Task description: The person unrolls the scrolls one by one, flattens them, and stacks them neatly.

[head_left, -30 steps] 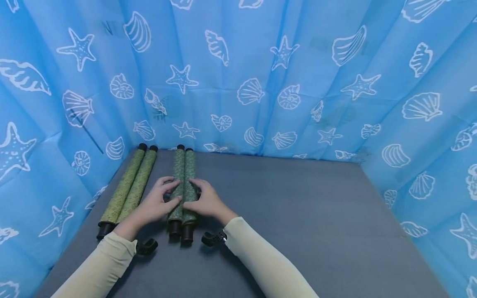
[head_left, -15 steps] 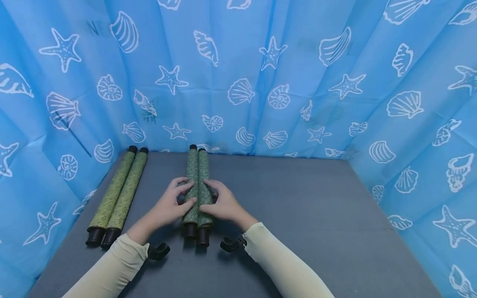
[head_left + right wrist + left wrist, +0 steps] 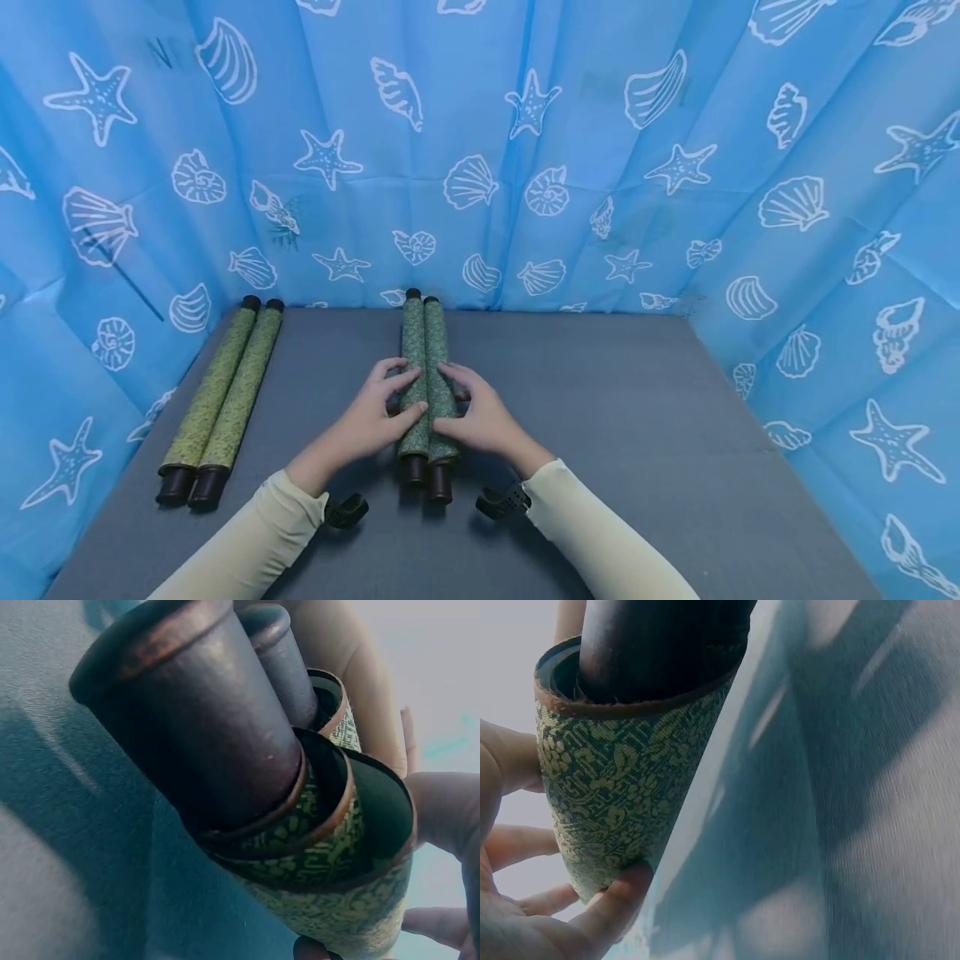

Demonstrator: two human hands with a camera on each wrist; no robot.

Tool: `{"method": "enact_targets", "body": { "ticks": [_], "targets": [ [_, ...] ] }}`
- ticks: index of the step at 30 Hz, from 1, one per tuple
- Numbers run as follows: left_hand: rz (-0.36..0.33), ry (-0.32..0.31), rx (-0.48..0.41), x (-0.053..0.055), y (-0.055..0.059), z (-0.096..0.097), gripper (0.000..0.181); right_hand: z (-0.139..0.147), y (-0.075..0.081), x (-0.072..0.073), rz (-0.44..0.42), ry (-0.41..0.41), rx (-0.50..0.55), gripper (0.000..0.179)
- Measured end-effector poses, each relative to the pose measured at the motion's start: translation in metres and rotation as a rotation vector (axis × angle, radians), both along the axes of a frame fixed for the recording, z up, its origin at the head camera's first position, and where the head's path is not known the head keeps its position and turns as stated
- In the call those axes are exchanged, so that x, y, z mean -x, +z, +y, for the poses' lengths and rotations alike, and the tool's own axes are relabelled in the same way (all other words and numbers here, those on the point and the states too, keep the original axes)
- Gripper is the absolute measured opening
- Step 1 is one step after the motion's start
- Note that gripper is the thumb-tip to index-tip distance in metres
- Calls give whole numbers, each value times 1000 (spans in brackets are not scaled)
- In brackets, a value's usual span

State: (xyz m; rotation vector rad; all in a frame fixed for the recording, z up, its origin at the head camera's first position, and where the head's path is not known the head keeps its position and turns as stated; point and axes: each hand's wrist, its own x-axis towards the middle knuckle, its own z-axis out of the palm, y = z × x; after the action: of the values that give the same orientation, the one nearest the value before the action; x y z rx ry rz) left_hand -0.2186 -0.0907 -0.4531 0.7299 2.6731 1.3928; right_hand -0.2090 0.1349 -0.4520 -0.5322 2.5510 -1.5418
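Two rolled scrolls in blue-green patterned brocade, with dark rod ends, lie side by side, pointing away from me in the head view. My left hand (image 3: 385, 408) grips the left green scroll (image 3: 413, 342), thumb on top and fingers along its outer side. On the other side, my right hand (image 3: 483, 417) holds the right green scroll (image 3: 437, 350) in the same way. Close up in the left wrist view, fingers and thumb press the brocade roll (image 3: 622, 787) below its dark rod. The right wrist view shows the loosely wound layers around a dark rod end (image 3: 202, 712).
Two yellow-green scrolls (image 3: 212, 392) (image 3: 243, 387) lie together on the left of the grey table (image 3: 600, 400). A blue curtain (image 3: 480, 125) with white shell prints stands behind and along both sides. Black wrist straps (image 3: 347, 510) hang at both cuffs.
Both hands have moved the two green scrolls together to the right, widening the gap from the yellow-green pair. The head view has turned slightly to the right.
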Motion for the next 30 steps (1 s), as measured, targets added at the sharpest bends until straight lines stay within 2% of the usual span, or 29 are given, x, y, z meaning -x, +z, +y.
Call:
{"method": "enact_targets", "body": {
  "ticks": [6, 14, 21, 30],
  "targets": [
    [14, -21, -7, -2, 1, 15, 63, 14, -1, -5, 3, -12, 5, 81],
    [3, -57, -16, -4, 0, 35, 63, 32, -1, -15, -3, -44, 12, 81],
    [-7, -68, -16, -5, 0, 50, 62, 47, -3, -18, 8, -58, 0, 81],
    [-30, -84, -33, -6, -8, 69, 60, 66, -5, -23, 3, -56, -25, 81]
  ]
}}
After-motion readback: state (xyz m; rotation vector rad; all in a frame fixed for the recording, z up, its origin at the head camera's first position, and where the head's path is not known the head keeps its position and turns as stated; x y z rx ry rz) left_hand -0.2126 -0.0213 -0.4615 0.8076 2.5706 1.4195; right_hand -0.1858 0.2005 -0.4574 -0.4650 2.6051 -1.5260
